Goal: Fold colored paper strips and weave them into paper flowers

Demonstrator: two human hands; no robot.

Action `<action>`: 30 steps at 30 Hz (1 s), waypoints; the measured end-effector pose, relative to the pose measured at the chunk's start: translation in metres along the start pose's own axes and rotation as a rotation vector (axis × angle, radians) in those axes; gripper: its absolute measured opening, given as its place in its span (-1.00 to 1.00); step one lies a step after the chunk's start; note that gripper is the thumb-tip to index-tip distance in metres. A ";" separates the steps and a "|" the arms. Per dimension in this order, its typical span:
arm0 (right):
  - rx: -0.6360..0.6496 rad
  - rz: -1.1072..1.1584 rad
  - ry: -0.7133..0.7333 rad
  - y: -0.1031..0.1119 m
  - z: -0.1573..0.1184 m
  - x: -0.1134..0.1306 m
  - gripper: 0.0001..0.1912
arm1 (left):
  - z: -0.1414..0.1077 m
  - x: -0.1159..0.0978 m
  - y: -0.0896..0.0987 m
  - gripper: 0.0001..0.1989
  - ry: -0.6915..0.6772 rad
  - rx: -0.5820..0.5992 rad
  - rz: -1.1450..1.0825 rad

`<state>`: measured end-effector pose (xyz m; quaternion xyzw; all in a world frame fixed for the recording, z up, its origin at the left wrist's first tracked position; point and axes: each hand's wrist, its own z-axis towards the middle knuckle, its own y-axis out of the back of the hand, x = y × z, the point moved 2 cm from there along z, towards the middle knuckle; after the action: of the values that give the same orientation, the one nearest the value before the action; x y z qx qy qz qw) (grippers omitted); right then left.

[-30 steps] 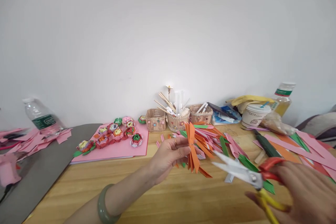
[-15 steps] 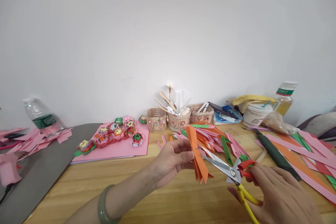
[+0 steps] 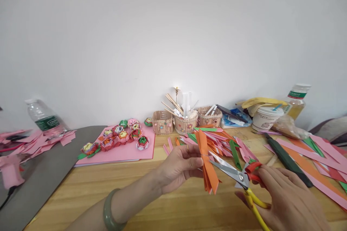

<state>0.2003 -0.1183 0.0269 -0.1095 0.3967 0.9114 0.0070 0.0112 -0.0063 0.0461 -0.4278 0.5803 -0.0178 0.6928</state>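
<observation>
My left hand (image 3: 179,168) pinches a bundle of folded orange paper strips (image 3: 210,175) at its narrow middle, where something thin seems to be tied round it. The bundle stands nearly upright, its ends fanned out above and below. In my right hand (image 3: 290,196) are scissors (image 3: 241,177) with one red and one yellow handle. Their blades are parted slightly and point left, the tips close beside the bundle's middle; whether they touch it I cannot tell. Behind the bundle lies a heap of folded pink, orange and green paper strips (image 3: 222,144).
Several paper flowers (image 3: 123,136) rest on pink sheets (image 3: 119,153) at the left. Three small baskets (image 3: 162,124) line the wall. A lidded cup (image 3: 265,118), a dark green long tool (image 3: 288,160) and flat strips (image 3: 306,149) are at the right. A pink glue gun (image 3: 12,171) lies far left.
The view has shifted slightly. The orange bundle sits a little lower and farther right, turned slightly; both hands keep their hold, and the scissor blades look about the same.
</observation>
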 end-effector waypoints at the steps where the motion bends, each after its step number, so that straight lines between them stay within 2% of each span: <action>1: -0.008 0.002 0.005 0.001 0.003 0.002 -0.73 | 0.000 0.001 0.000 -0.63 0.007 -0.008 0.009; 8: -0.076 -0.053 0.044 0.009 0.015 0.008 -0.69 | 0.001 0.005 0.000 -0.61 0.059 -0.030 0.081; 14: -0.086 -0.106 0.074 0.007 0.016 0.009 -0.69 | 0.001 0.006 0.000 -0.58 0.074 -0.051 0.088; 23: -0.070 -0.095 0.082 0.002 0.013 0.008 -0.81 | 0.003 0.008 0.001 -0.65 0.059 -0.026 0.018; 30: -0.095 -0.072 0.097 -0.002 0.010 0.008 -0.83 | 0.003 0.010 0.000 -0.66 0.054 -0.010 -0.004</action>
<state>0.1912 -0.1100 0.0302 -0.1680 0.3487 0.9219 0.0155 0.0166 -0.0094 0.0382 -0.4318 0.5979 -0.0279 0.6748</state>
